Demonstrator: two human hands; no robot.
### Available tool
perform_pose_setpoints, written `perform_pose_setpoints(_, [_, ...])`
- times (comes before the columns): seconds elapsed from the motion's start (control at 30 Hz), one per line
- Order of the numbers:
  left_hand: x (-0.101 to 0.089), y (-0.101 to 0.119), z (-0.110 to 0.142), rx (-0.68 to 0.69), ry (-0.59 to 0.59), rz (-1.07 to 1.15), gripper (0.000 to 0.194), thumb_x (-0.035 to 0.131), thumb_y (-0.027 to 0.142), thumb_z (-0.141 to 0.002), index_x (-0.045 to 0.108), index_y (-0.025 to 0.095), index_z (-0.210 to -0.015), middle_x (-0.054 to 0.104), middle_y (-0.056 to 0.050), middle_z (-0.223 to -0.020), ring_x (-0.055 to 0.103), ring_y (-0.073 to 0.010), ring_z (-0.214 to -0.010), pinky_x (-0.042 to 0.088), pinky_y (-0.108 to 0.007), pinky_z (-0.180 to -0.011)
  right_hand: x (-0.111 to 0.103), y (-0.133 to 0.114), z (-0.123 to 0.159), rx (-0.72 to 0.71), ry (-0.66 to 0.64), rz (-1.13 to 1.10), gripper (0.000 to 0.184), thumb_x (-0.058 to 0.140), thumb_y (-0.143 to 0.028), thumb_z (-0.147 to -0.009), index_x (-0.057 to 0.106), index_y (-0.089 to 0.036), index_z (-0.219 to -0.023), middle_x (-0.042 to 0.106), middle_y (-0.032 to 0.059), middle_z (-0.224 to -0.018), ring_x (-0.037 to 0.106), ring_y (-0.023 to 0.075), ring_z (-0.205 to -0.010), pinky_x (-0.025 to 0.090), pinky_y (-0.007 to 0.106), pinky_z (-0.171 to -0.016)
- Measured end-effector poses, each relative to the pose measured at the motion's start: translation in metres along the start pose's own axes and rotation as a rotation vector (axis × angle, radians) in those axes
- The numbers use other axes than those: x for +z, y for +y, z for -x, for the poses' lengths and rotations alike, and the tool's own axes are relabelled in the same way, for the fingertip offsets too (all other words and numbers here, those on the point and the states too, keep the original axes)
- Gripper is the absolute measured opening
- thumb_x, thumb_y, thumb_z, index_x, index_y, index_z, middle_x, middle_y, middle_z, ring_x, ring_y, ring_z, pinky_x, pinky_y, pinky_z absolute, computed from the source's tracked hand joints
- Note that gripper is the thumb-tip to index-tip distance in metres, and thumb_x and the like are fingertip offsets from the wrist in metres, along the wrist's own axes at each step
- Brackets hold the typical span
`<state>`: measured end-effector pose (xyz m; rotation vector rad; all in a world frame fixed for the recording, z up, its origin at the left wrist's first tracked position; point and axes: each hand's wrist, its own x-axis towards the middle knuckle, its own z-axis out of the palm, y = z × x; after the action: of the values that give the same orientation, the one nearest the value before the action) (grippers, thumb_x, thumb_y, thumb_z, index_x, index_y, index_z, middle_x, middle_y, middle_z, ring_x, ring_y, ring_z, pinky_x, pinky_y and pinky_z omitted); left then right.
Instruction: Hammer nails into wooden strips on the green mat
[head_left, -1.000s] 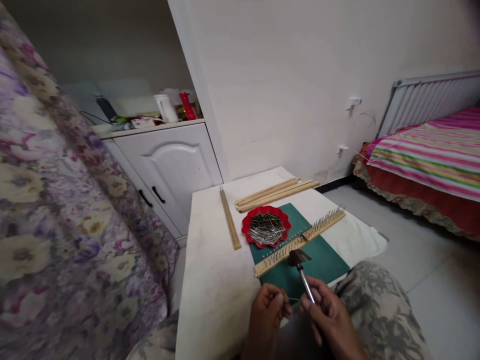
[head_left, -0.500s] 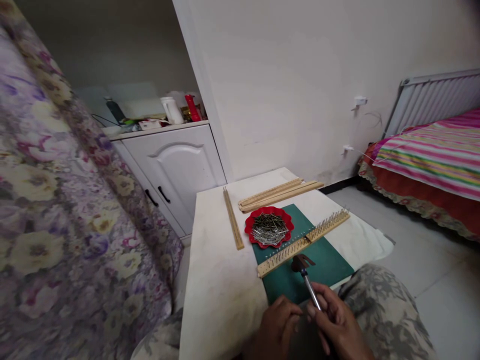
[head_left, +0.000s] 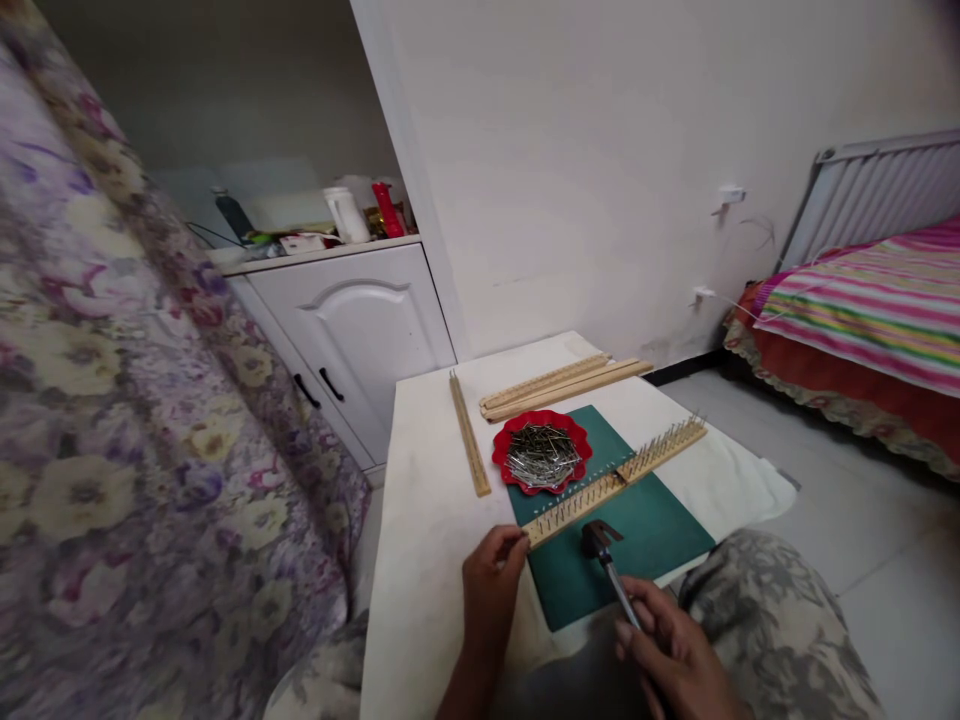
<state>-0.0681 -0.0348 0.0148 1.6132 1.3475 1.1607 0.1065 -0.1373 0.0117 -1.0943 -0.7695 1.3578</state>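
1. A plain white wall (head_left: 600, 150) backs the scene; a white cupboard (head_left: 360, 320) with an arched door panel and dark handles stands to the left, and a floral, purplish fabric (head_left: 112, 400) fills the left edge.
2. At the right, a bed with a bright striped cover (head_left: 870, 310) sits before a ribbed metal radiator (head_left: 877, 190).
3. A low white table (head_left: 420, 560) with a matte, slightly scuffed top carries a dark green mat (head_left: 637, 540).
4. On the mat lies a long pale wooden strip (head_left: 622, 475) studded with a row of upright metal nails, set diagonally.
5. Just beside it, a red scalloped dish (head_left: 541, 452) holds a heap of thin silvery nails.
6. Further back lie bare wooden slats (head_left: 562, 380), stacked side by side, and a single slat (head_left: 469, 447) well apart to the left.
7. The left hand (head_left: 491, 590) reaches to the near end of the nailed strip, fingertips pressed together at its tip; whether they pinch a nail cannot be told.
8. The right hand (head_left: 675, 650) is closed around the shiny metal handle of a small hammer (head_left: 604, 555), whose dark head hovers over the mat, near the strip.
9. A camouflage-patterned trouser leg (head_left: 772, 620) shows at the lower right.
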Motion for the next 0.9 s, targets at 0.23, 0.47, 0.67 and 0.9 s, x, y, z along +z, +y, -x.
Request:
perform_pose_setpoints(0.23, [0.010, -0.011, -0.022, 0.026, 0.077, -0.032, 0.019, 0.055, 0.034, -0.079, 0.064, 0.018, -0.077, 0.066, -0.001, -0.074, 0.061, -0.0168, -0.073, 0.046, -0.023, -0.066, -0.003, 0.006, -0.002, 0.008, 0.002, 0.026, 0.039, 0.068, -0.046, -0.073, 0.056, -0.022, -0.101, 0.058, -0.0055, -0.061, 0.033, 0.0051, -0.032, 0.023, 0.017, -0.029])
perform_pose_setpoints(0.47, [0.011, -0.016, -0.022, 0.048, 0.055, -0.091, 0.021, 0.052, 0.034, -0.082, 0.066, 0.018, -0.082, 0.067, -0.001, -0.076, 0.060, -0.0167, -0.073, 0.045, -0.023, -0.067, -0.004, 0.007, -0.003, 0.031, -0.010, 0.027, 0.037, 0.066, -0.044, -0.075, 0.055, -0.021, -0.103, 0.060, -0.0045, -0.063, 0.033, 0.0037, -0.032, 0.021, 0.016, -0.029])
perform_pose_setpoints(0.67, [0.014, -0.018, -0.022, 0.065, 0.049, -0.099, 0.021, 0.052, 0.033, -0.082, 0.067, 0.018, -0.082, 0.068, -0.001, -0.077, 0.061, -0.0173, -0.074, 0.046, -0.024, -0.067, -0.003, 0.012, -0.004, -0.020, 0.029, 0.017, 0.038, 0.069, -0.044, -0.073, 0.057, -0.021, -0.101, 0.058, -0.0051, -0.060, 0.036, 0.0052, -0.034, 0.023, 0.016, -0.029])
perform_pose_setpoints(0.9, [0.016, -0.026, -0.021, 0.104, 0.049, -0.158, 0.020, 0.052, 0.031, -0.083, 0.066, 0.017, -0.085, 0.069, -0.003, -0.082, 0.062, -0.0176, -0.078, 0.047, -0.025, -0.071, -0.005, 0.004, -0.001, 0.013, -0.035, 0.088, 0.040, 0.064, -0.047, -0.076, 0.054, -0.020, -0.104, 0.060, -0.0052, -0.061, 0.032, 0.0023, -0.030, 0.023, 0.015, -0.028])
